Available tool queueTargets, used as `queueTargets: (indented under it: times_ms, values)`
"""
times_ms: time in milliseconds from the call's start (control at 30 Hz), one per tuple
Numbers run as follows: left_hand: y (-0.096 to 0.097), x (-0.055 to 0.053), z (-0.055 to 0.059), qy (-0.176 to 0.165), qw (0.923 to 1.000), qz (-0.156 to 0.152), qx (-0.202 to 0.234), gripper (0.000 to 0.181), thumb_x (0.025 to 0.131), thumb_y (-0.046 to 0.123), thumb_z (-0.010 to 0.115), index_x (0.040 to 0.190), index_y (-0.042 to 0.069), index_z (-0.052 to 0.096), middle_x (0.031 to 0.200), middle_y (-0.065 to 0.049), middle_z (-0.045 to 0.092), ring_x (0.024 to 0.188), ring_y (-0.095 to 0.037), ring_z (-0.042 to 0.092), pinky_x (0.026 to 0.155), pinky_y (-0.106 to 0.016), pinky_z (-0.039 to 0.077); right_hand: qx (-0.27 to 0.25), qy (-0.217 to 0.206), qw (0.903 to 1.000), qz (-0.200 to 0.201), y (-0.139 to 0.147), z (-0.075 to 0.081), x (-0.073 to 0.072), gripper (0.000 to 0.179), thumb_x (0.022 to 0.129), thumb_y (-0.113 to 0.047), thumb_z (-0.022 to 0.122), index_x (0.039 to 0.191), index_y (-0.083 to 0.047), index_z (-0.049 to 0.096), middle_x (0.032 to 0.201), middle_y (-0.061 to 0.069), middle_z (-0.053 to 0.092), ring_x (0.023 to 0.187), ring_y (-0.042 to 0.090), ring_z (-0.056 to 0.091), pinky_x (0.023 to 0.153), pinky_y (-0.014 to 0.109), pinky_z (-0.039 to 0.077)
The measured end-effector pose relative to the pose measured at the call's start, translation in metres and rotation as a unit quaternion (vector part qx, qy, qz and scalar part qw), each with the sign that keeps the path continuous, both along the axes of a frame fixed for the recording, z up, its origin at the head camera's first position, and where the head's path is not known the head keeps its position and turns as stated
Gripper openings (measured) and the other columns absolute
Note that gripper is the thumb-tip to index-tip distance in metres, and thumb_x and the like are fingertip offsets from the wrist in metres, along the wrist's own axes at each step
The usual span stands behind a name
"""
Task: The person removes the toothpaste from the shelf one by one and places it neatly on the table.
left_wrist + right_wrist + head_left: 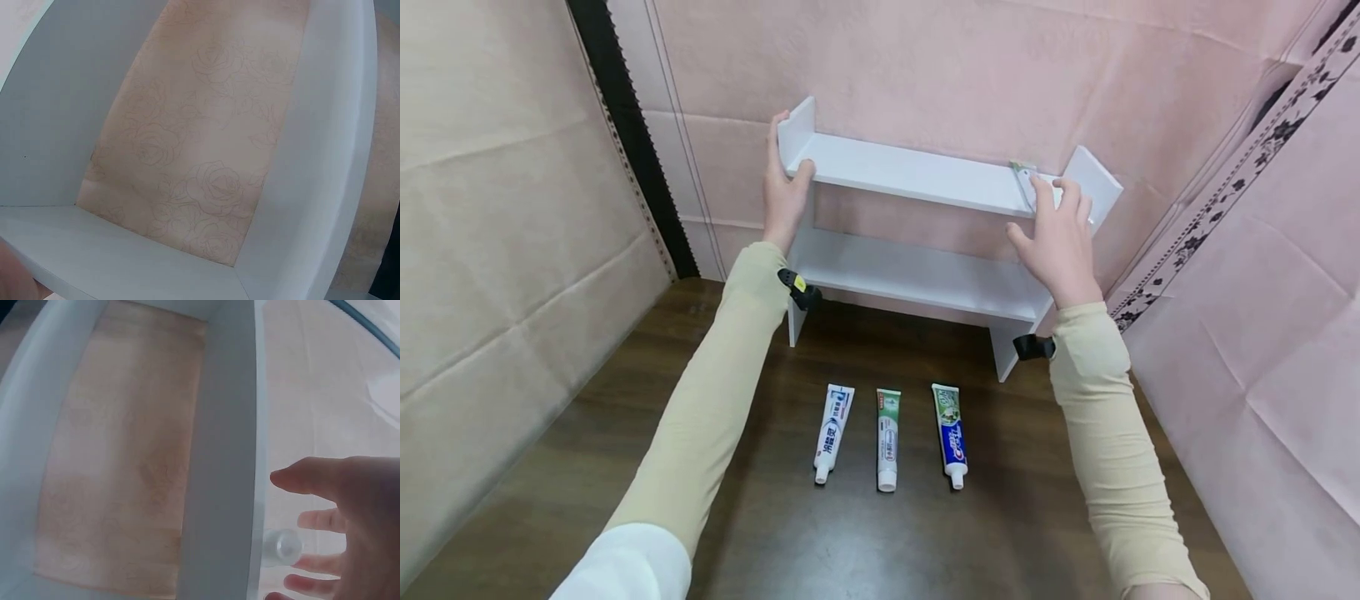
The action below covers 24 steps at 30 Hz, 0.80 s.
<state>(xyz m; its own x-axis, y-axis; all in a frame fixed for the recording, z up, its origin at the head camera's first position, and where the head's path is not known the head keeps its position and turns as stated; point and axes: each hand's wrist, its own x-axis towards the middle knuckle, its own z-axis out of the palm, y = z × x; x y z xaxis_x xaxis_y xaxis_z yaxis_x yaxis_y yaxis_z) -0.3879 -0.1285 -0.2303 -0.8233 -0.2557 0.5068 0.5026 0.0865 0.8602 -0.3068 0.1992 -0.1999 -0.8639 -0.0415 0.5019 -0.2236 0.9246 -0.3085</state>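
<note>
A white two-tier shelf (917, 171) stands at the back of the table. My left hand (784, 196) grips its upper left side panel, thumb in front and fingers at the outer side. At the right end of the top board lies a pale tube (1024, 185) with a green end, partly hidden by my right hand (1063, 246). The right fingers are spread over it, thumb apart in front of the board's edge. In the right wrist view, a round translucent cap (284, 547) juts past the board's edge, close to the fingertips (315, 565).
Three toothpaste tubes lie in a row on the dark wooden table (820, 542): a white-blue one (832, 429), a green-white one (887, 437) and a green-blue one (951, 433). Pale cloth walls (512, 208) close in the back and both sides.
</note>
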Motion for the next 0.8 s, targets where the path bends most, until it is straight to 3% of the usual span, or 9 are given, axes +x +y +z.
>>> queueTargets:
  times_ms: [200, 333, 600, 700, 800]
  values:
    - [-0.001, 0.0, 0.001, -0.004, 1.0, -0.007, 0.0, 0.068, 0.089, 0.004, 0.044, 0.151, 0.029, 0.028, 0.153, 0.008, 0.035, 0.124, -0.014, 0.041, 0.096, -0.024, 0.032, 0.012, -0.06, 0.9981, 0.0, 0.002, 0.009, -0.019, 0.078, 0.091, -0.029, 0.057, 0.154, -0.008, 0.016, 0.155, 0.025, 0.017, 0.14, 0.042, 0.016, 0.108, 0.06, 0.022]
    - [-0.001, 0.003, 0.0, -0.011, 0.9999, -0.007, -0.003, 0.069, 0.089, 0.004, 0.045, 0.151, 0.029, 0.027, 0.154, 0.009, 0.035, 0.128, -0.013, 0.04, 0.1, -0.024, 0.03, 0.018, -0.064, 0.9978, -0.008, 0.002, 0.003, -0.025, 0.08, 0.092, -0.031, 0.056, 0.155, -0.005, 0.014, 0.155, 0.026, 0.021, 0.139, 0.043, 0.021, 0.107, 0.059, 0.022]
    - [0.002, 0.004, -0.002, -0.008, 0.9999, -0.007, -0.002, 0.069, 0.09, 0.005, 0.044, 0.152, 0.03, 0.027, 0.153, 0.005, 0.036, 0.123, -0.013, 0.041, 0.097, -0.023, 0.031, 0.002, -0.011, 0.9994, -0.032, -0.001, -0.005, -0.016, 0.063, 0.091, -0.023, 0.055, 0.147, -0.002, 0.033, 0.145, 0.025, 0.035, 0.131, 0.041, 0.034, 0.104, 0.055, 0.029]
    - [0.002, 0.005, -0.001, -0.006, 1.0, -0.005, -0.003, 0.068, 0.09, 0.005, 0.044, 0.151, 0.03, 0.028, 0.152, 0.002, 0.037, 0.118, -0.013, 0.041, 0.094, -0.023, 0.031, -0.023, 0.032, 0.9984, -0.042, -0.002, -0.005, -0.012, 0.047, 0.09, -0.017, 0.054, 0.134, -0.001, 0.047, 0.133, 0.024, 0.044, 0.12, 0.04, 0.045, 0.098, 0.053, 0.036]
    - [0.001, 0.005, 0.0, -0.005, 1.0, -0.003, -0.003, 0.067, 0.09, 0.006, 0.044, 0.151, 0.03, 0.028, 0.151, 0.002, 0.037, 0.118, -0.012, 0.04, 0.094, -0.024, 0.031, -0.038, 0.07, 0.9956, -0.048, -0.003, -0.004, -0.011, 0.034, 0.09, -0.015, 0.052, 0.121, -0.001, 0.053, 0.121, 0.021, 0.049, 0.101, 0.038, 0.054, 0.084, 0.049, 0.042]
